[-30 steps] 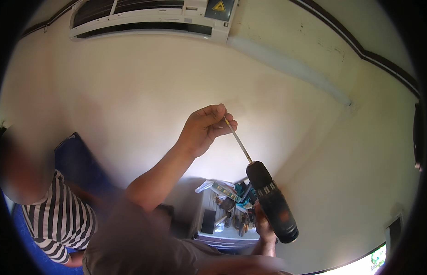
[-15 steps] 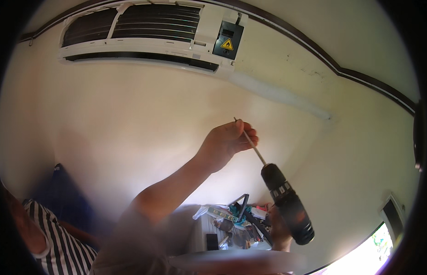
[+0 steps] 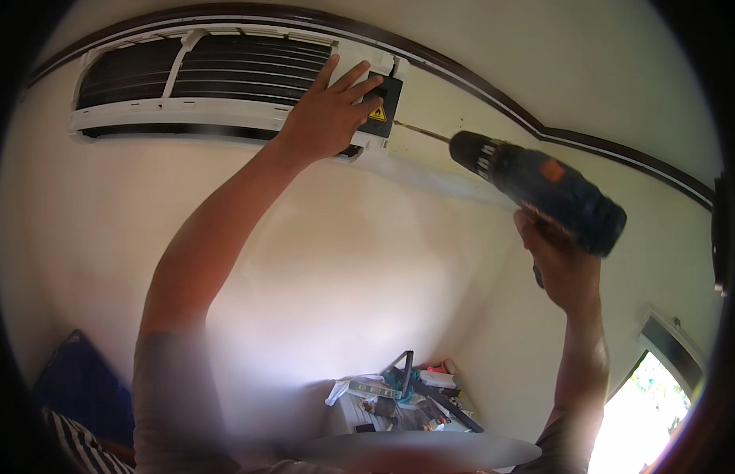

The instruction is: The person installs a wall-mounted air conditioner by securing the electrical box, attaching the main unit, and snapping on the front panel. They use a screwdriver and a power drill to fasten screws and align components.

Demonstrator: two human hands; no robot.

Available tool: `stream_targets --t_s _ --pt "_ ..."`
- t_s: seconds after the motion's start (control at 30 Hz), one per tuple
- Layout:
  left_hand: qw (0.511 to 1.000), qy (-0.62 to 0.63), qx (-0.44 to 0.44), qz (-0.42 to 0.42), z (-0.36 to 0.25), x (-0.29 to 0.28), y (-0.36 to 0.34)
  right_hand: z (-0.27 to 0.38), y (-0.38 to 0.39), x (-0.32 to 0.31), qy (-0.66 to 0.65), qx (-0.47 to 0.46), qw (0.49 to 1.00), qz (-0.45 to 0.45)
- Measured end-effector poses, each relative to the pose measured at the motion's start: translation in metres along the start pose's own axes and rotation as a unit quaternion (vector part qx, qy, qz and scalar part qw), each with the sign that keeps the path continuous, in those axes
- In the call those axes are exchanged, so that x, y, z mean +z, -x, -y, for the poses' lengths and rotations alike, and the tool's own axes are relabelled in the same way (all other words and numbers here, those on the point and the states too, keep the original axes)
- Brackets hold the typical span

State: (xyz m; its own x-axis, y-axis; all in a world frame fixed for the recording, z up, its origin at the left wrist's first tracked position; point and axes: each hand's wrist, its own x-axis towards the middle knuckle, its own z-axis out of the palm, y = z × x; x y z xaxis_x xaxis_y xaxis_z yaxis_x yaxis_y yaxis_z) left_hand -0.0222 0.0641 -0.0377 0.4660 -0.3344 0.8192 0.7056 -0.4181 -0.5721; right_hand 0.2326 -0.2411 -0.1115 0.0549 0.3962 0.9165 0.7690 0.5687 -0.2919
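Note:
A wall-mounted air conditioner (image 3: pixel 217 114) with its front cover off hangs high on the wall. Spread fingers of my left hand (image 3: pixel 328 114) rest against its right end, over part of a black box (image 3: pixel 389 107) with a yellow warning sticker. My right hand (image 3: pixel 561 265) grips a dark cordless drill (image 3: pixel 553 186) by its handle, raised beside the unit. From its chuck a long thin bit (image 3: pixel 423 130) points left, its tip at the right edge of the black box. Whether the tip touches cannot be made out.
Below, a surface (image 3: pixel 348 411) carries tools and a level (image 3: pixel 375 389). At lower left are a blue object (image 3: pixel 83 387) and a person's striped sleeve (image 3: pixel 75 442). Dark trim (image 3: pixel 502 103) runs above the unit; a bright window (image 3: pixel 644 411) is at lower right.
My left hand has let go of the bit and moved up onto the air conditioner. My right hand has lifted the drill up, swinging its bit toward the unit.

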Motion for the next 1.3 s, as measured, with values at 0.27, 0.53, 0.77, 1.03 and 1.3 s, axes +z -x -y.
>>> stream_targets --t_s 0.27,0.53,0.77,1.03,1.3 --pt "0.999 0.000 -0.016 0.042 0.008 0.006 -0.001 0.059 -0.041 0.011 0.116 -0.040 0.989 0.081" --pt "0.999 0.022 -0.015 0.045 0.011 0.007 0.002 0.090 -0.054 0.025 0.234 -0.068 0.966 0.089" --pt "0.999 0.015 -0.024 0.040 0.011 0.013 0.006 0.110 -0.059 0.041 0.229 -0.010 0.970 0.085" --pt "0.999 0.008 -0.029 0.038 0.009 0.017 0.006 0.112 -0.066 0.055 0.289 -0.112 0.947 0.086" --pt "0.998 0.049 -0.028 0.006 0.011 0.021 0.008 0.166 -0.085 0.086 0.498 -0.063 0.855 0.133"
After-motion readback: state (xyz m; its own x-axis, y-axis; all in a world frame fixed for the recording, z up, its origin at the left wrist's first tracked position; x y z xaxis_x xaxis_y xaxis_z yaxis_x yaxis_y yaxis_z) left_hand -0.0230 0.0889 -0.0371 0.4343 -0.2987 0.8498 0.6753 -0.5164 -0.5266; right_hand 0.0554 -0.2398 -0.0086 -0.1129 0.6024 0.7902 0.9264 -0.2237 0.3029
